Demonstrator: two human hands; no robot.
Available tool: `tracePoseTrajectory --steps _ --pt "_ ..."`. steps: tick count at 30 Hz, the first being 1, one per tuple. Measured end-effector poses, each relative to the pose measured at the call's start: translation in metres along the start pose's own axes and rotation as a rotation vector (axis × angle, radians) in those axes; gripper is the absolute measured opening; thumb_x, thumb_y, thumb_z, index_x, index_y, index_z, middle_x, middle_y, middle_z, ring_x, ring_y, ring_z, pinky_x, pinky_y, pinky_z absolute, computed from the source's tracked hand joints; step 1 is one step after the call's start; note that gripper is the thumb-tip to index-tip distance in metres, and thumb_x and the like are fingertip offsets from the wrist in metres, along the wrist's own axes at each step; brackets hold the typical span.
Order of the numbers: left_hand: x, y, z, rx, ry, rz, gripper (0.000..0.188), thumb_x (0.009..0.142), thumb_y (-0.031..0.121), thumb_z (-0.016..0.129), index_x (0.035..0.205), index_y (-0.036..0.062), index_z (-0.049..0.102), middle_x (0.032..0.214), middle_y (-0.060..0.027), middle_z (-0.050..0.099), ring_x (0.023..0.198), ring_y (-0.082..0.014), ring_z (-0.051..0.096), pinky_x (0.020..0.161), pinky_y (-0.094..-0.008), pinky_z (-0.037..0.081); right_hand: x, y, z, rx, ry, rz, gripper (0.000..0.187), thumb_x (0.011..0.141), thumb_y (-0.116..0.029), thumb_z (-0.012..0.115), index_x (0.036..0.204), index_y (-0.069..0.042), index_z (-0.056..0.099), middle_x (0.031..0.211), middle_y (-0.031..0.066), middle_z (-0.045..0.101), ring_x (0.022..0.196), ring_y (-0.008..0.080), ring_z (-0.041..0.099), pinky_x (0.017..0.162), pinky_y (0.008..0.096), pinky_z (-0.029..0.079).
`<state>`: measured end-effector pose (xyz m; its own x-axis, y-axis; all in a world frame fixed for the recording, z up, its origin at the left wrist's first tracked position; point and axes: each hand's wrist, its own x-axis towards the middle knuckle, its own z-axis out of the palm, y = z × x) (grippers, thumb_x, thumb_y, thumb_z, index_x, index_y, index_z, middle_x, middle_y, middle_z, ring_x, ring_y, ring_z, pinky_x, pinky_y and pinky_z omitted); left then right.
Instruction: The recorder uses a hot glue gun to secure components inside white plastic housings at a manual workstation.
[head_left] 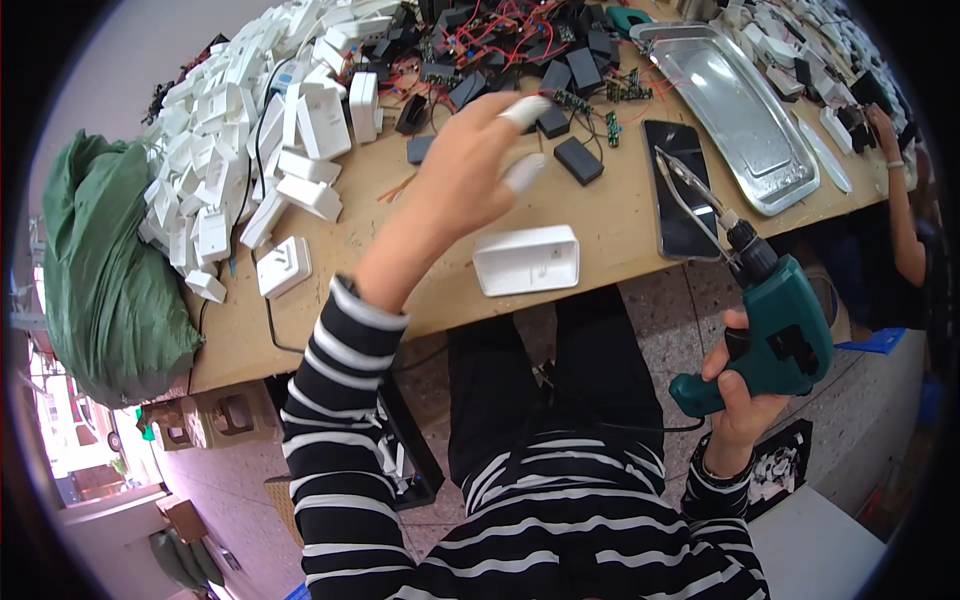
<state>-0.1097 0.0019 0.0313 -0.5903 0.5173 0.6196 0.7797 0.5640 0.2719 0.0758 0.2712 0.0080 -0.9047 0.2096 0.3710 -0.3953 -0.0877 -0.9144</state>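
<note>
My right hand [745, 390] is wrapped round the grip of a green soldering gun [795, 310], a finger by its black trigger. The gun's long metal tip and thin side tube [690, 200] point up and left over a dark phone-like slab [675, 185]. Above the bench, my left hand [465, 170] reaches toward the black boxes, thumb and index finger apart in white finger cots, with nothing visible between them. Nearest to it are a small black box [579, 161] and a green circuit board [612, 129]. An open white plastic casing [527, 262] lies at the near edge.
White casings [215, 130] heap at the left beside a green sack [110, 270]. Black boxes and red wires [490, 40] crowd the back. A white plug adapter [284, 267] lies front left, a metal tray [735, 110] right. Another person's arm [903, 220] is at far right.
</note>
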Motion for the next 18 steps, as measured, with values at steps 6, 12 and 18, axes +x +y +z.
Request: tracePoseTrajectory --steps 6,12,18 --pt "0.089 -0.032 0.074 0.383 -0.119 0.016 0.055 0.079 0.041 0.06 0.121 0.007 0.049 0.13 -0.0145 0.042 0.122 -0.0312 0.037 0.097 -0.0444 0.034 0.004 0.001 -0.007 -0.04 0.084 0.054 0.061 0.075 -0.007 0.064 0.126 0.006 0.033 0.111 0.0223 0.054 0.064 0.0147 0.056 0.056 0.0246 0.048" --pt "0.082 -0.047 0.069 0.344 -0.445 -0.153 0.049 0.074 0.032 0.062 0.119 0.0163 0.052 0.126 -0.0098 0.046 0.119 -0.0297 0.041 0.095 -0.0474 0.036 0.009 0.007 -0.011 -0.02 0.104 0.031 0.063 0.075 -0.007 0.064 0.127 0.005 0.032 0.112 0.0227 0.053 0.065 0.0144 0.056 0.056 0.0249 0.048" --pt "0.015 -0.069 -0.018 0.183 -0.503 0.039 0.03 0.062 0.001 0.062 0.092 0.0042 0.058 0.109 -0.0144 0.051 0.104 -0.032 0.05 0.088 -0.0389 0.042 0.006 0.013 -0.015 -0.021 0.119 0.054 0.063 0.075 -0.009 0.065 0.128 0.004 0.033 0.112 0.0232 0.053 0.066 0.0143 0.056 0.055 0.0239 0.048"
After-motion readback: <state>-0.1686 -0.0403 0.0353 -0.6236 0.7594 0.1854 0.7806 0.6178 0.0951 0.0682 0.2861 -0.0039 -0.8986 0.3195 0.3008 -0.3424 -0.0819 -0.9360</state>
